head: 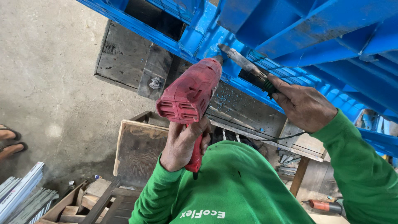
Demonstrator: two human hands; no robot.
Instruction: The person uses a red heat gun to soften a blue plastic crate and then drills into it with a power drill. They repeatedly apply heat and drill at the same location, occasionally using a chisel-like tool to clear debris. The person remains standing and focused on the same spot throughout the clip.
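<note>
We see the left hand (182,143) wrapped tight around the grip of a red drill (190,95), its nose pressed against the lower edge of a blue metal frame (315,37). The right hand (304,105) has its fingers closed on the green handle of a chisel (244,64), whose blade tip touches the same edge just beside the drill's nose. Below lies a wooden board (139,151).

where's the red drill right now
In the head view, centre frame: the red drill is gripped by the left hand, nose against the blue pallet.
</note>
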